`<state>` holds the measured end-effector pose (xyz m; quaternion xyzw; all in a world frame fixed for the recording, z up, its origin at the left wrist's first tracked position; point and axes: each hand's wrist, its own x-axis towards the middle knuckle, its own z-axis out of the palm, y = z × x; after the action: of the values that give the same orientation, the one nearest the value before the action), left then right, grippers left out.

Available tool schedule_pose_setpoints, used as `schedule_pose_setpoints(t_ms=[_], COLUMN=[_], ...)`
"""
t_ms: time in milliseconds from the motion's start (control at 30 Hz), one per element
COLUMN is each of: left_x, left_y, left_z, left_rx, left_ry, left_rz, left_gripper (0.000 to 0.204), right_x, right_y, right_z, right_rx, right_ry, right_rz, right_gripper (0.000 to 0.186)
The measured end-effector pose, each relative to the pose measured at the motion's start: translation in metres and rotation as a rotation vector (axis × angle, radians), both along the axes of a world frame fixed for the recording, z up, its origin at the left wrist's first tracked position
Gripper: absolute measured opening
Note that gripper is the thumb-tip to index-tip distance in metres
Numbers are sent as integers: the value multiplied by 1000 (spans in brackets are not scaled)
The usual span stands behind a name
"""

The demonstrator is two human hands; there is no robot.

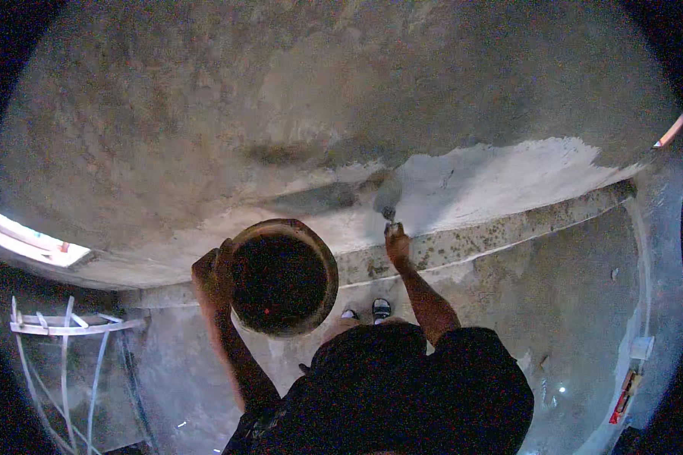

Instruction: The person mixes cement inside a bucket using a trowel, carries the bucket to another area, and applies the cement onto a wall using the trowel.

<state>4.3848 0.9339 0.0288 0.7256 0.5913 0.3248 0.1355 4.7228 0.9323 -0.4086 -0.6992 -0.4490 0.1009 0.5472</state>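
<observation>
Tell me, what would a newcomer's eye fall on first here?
The round container in the left hand, just left of centre, stands out first with its dark mouth. Next comes the pale patch low on the grey wall, right of centre, near the right hand gripping a small tool.

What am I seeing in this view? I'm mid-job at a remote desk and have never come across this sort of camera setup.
There's no robot here, just a person's two bare hands. The single picture comes from a wide fisheye camera on their head, looking down, so straight edges bend. The left hand holds a round container, its inside too dark to read. The right hand grips a small tool, possibly a trowel, against the wall. A pale patch lies on that wall, above a speckled band along its foot. Sandals show on the floor.
</observation>
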Motion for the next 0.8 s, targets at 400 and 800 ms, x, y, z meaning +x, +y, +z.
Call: schedule_pose_setpoints(t_ms=[400, 800], left_x=[-28, 14], left_y=[15, -7], left_z=[-27, 5], left_rx=[93, -204], left_ry=[311, -219], left_rz=[-131, 118], left_gripper=[42, 41], right_x=[-24, 26], right_y=[26, 38], right_z=[87, 82], right_rx=[-213, -99], right_ry=[-239, -328], right_rz=[265, 79], right_gripper=[25, 35])
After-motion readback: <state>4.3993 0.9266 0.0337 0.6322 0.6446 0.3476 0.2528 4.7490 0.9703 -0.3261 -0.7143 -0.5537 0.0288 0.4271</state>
